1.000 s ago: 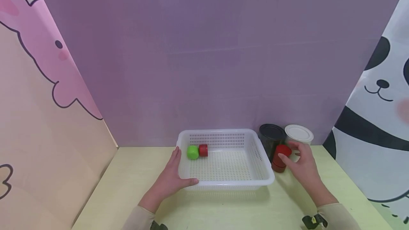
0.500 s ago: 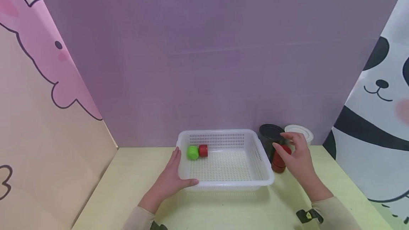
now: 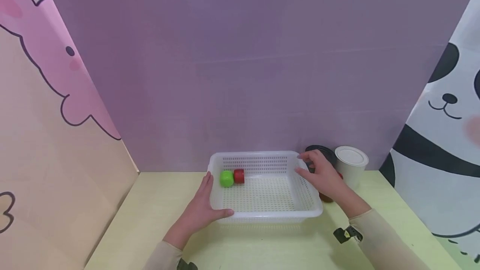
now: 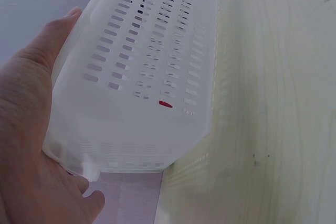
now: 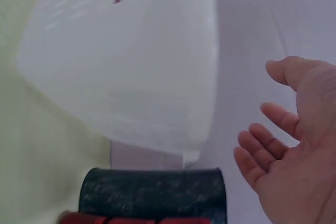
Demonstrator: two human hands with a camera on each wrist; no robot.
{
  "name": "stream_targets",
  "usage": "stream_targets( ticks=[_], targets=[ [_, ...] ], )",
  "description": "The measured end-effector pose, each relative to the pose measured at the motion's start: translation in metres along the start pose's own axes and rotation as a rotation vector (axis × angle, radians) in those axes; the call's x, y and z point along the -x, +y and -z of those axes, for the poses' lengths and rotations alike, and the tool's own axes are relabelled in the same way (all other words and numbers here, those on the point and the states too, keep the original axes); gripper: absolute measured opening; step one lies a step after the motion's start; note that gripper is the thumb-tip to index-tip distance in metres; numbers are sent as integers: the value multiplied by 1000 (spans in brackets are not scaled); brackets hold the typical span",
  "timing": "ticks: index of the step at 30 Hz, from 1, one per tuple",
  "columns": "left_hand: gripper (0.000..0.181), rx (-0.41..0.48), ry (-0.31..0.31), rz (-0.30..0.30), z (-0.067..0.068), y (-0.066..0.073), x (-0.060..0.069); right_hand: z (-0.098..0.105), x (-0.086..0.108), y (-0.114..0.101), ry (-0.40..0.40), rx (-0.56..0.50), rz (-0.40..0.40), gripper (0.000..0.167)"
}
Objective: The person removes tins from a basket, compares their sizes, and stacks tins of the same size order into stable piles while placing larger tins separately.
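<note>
A white perforated plastic basket (image 3: 270,215) stands on the table. My left hand (image 3: 200,213) holds its front left corner, thumb over the front rim and fingers along the left side. Inside, toward the back left, a green rounded object (image 3: 226,178) lies beside a small red cylinder (image 3: 238,176). My right hand (image 3: 324,178) is over the basket's right rim with loosely bent fingers and nothing in them. In the right wrist view its fingers (image 5: 257,153) stand apart from the basket wall. That hand mostly hides a red can (image 3: 325,198).
Behind my right hand stands a black can (image 3: 325,151), partly covered. A white lidded can (image 3: 351,166) is to its right, near the purple back wall (image 3: 240,74). Printed side panels close off the left and right. The pale wooden table (image 3: 262,245) extends in front.
My right hand has left the red can and moved left, up to the basket's right rim. The left hand and the basket stay where they were.
</note>
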State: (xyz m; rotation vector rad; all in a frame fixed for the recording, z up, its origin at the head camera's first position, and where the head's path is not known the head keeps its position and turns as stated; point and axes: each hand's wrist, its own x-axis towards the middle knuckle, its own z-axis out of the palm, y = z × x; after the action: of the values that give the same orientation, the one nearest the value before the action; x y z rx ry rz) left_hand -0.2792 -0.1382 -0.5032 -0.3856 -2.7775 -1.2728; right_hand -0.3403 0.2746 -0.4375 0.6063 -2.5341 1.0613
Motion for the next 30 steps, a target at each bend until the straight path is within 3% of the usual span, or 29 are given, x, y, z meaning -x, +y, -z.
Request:
stream_targets(
  ticks=[8,20,30],
  targets=[
    [138,16,-3,11,1,2,2,-12,-20,-21,-141,-14,-31,35],
    [137,16,-6,13,0,1,0,-42,-61,-44,-331,37,45,34],
    [137,32,-10,33,-1,2,0,-67,-95,-46,-411,69,77,40]
  ],
)
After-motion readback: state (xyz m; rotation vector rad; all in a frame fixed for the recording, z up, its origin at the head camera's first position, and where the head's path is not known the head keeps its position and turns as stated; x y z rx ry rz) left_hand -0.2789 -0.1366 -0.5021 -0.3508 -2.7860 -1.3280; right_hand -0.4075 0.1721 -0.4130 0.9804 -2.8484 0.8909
